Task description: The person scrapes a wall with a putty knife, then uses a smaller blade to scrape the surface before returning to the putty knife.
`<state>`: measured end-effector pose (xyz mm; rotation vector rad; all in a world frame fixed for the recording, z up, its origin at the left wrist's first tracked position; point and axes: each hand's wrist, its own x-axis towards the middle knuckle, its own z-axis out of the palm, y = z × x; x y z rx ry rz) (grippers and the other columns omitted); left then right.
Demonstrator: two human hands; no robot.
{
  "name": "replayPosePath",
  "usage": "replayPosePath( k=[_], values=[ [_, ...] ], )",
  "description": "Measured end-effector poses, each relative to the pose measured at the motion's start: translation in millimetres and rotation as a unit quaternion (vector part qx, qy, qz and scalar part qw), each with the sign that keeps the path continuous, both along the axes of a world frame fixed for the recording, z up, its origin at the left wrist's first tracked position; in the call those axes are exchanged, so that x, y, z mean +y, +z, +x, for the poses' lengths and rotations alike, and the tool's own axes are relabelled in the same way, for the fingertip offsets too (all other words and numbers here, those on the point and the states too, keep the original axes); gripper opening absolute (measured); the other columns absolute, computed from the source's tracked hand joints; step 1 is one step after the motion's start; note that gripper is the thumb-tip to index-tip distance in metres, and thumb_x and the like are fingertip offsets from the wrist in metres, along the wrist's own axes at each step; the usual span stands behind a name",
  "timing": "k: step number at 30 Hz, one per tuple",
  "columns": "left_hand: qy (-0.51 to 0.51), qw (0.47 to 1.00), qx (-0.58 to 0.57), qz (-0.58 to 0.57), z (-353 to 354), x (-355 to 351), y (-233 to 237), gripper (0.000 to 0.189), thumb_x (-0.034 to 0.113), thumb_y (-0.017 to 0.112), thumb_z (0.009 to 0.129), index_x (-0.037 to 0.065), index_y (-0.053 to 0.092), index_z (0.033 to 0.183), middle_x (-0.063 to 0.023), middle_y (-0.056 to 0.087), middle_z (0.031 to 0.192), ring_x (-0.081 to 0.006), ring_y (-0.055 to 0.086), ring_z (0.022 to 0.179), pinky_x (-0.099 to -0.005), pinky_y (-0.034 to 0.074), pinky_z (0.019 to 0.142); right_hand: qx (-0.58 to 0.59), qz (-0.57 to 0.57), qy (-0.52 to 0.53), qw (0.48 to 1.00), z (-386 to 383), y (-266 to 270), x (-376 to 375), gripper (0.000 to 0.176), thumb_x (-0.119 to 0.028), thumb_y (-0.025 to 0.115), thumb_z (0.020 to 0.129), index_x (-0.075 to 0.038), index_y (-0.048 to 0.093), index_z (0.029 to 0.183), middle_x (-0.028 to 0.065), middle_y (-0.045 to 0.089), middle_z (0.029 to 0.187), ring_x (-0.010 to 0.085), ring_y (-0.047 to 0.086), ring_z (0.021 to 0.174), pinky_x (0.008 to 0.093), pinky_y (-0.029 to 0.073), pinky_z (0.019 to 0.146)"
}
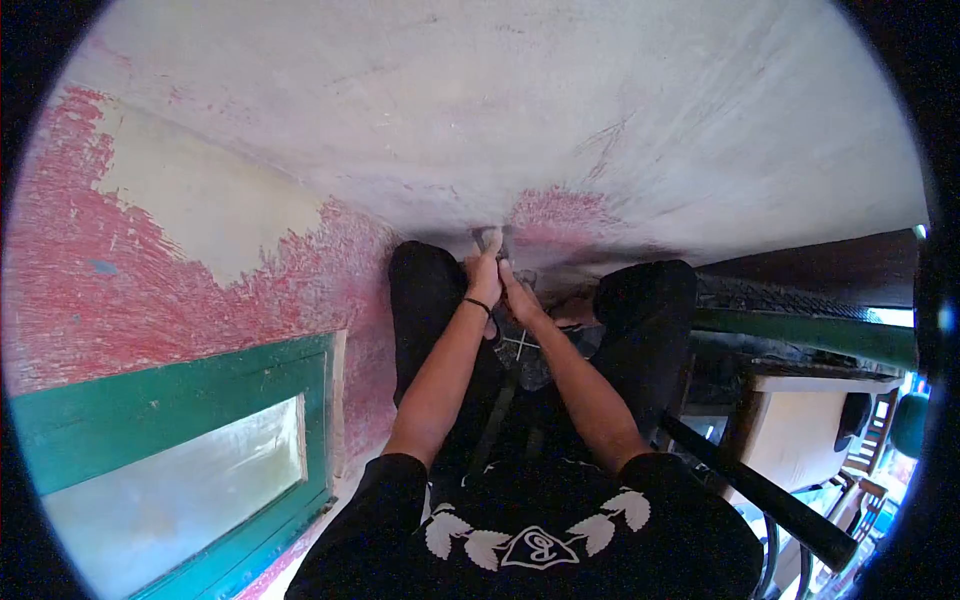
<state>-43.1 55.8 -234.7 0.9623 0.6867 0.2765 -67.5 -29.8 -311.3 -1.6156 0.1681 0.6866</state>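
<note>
Both my hands are together low in front of me, between my bent knees, close to the wall (620, 120). My left hand (484, 277), with a dark band at its wrist, is closed on what looks like a scraper (507, 240). Its dark, flat end meets the wall beside a patch of red paint (567, 212). Just below and right of it, my right hand (517, 298) is also closed, against the lower part of the same tool. My fingers hide most of the handle.
To the left, a side wall (180, 270) has flaking red paint and a green-framed window (190, 400). My knees (645, 300) flank my hands. On the right are a dark pole (760, 490), a green beam (800, 335) and a pale tabletop (795, 440).
</note>
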Motion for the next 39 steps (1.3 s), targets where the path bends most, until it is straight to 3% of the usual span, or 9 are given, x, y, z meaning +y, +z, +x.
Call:
replayPosePath(
  k=[3,9,11,13,21,25,34,37,39],
  values=[
    [0.012,1.0,-0.004,0.014,3,-1,7,0.036,0.026,0.074,0.09,0.004,0.061,0.115,-0.0038,0.062,0.105,-0.0177,0.058,0.093,-0.0352,0.049,0.079,0.0,0.02,0.012,1.0,11,47,-6,0.086,-0.082,0.039,0.088,-0.001,0.066,0.096,0.0035,0.055,0.072,0.018,0.046,0.059,0.0359,0.034,0.053],
    [-0.011,1.0,0.0,-0.01,0,2,0,0.032,0.027,0.074,0.09,0.005,0.063,0.111,-0.0025,0.062,0.101,-0.0165,0.058,0.088,-0.0351,0.049,0.075,0.14,0.018,0.088,0.986,11,74,-18,0.097,-0.077,0.038,0.092,0.005,0.047,0.143,0.0249,0.047,0.147,0.0346,0.041,0.138,0.0405,0.028,0.115],
    [-0.025,1.0,-0.005,-0.016,8,6,4,0.033,0.029,0.074,0.09,0.006,0.064,0.111,-0.0025,0.063,0.101,-0.0167,0.058,0.088,-0.0349,0.049,0.075,0.089,0.022,0.051,0.994,11,63,-11,0.1,-0.079,0.039,0.09,0.005,0.045,0.145,0.0257,0.044,0.149,0.0354,0.039,0.14,0.0406,0.027,0.116],
    [-0.051,0.998,-0.011,-0.029,1,5,15,0.032,0.03,0.074,0.091,0.006,0.064,0.111,-0.0028,0.064,0.101,-0.0166,0.059,0.089,-0.0348,0.049,0.075,0.061,-0.016,0.034,0.997,3,32,-8,0.088,-0.081,0.037,0.089,-0.003,0.066,0.116,0.0057,0.062,0.089,0.0183,0.052,0.075,0.0329,0.039,0.065],
    [-0.191,0.933,0.301,0.038,-10,4,-67,0.049,0.044,0.056,0.096,0.003,0.062,0.122,-0.0092,0.062,0.118,-0.0246,0.055,0.106,-0.0396,0.044,0.094,0.047,-0.146,0.123,0.98,-16,-15,-46,0.073,-0.07,0.051,0.088,-0.003,0.069,0.108,0.0077,0.062,0.076,0.0178,0.054,0.061,0.0348,0.04,0.054],
    [0.0,0.896,0.281,0.344,11,28,-153,0.046,0.04,0.058,0.094,-0.004,0.067,0.105,-0.0153,0.067,0.104,-0.0294,0.062,0.087,-0.0424,0.049,0.081,-0.069,-0.213,0.128,0.966,-22,20,-75,0.061,-0.061,0.062,0.088,-0.001,0.072,0.1,0.0093,0.062,0.065,0.0197,0.058,0.054,0.0381,0.043,0.051],
    [0.146,0.984,0.091,0.038,-35,5,-19,0.045,0.048,0.058,0.097,0.006,0.062,0.082,-0.0011,0.052,0.069,-0.0154,0.046,0.057,-0.0341,0.044,0.057,-0.297,-0.417,0.118,0.851,-18,206,-94,0.05,-0.042,0.069,0.082,0.002,0.07,0.106,0.0284,0.068,0.095,0.0435,0.067,0.097,0.0488,0.052,0.085],
    [-0.108,0.987,0.063,-0.1,-40,-19,-162,0.048,0.056,0.047,0.097,0.01,0.06,0.098,-0.0019,0.055,0.074,-0.0191,0.05,0.061,-0.0355,0.046,0.057,-0.277,-0.416,0.116,0.858,-24,272,-78,0.047,-0.038,0.073,0.079,0.0,0.071,0.106,0.0251,0.069,0.103,0.0411,0.066,0.101,0.0474,0.052,0.089],
    [-0.27,0.962,0.033,-0.007,-61,-66,-123,0.041,0.05,0.05,0.097,0.01,0.061,0.104,-0.0051,0.06,0.082,-0.0227,0.056,0.07,-0.038,0.049,0.063,-0.291,-0.397,0.086,0.866,-16,287,-66,0.045,-0.035,0.076,0.076,-0.002,0.072,0.106,0.0225,0.07,0.104,0.0399,0.066,0.102,0.0467,0.052,0.09]
  ],
)
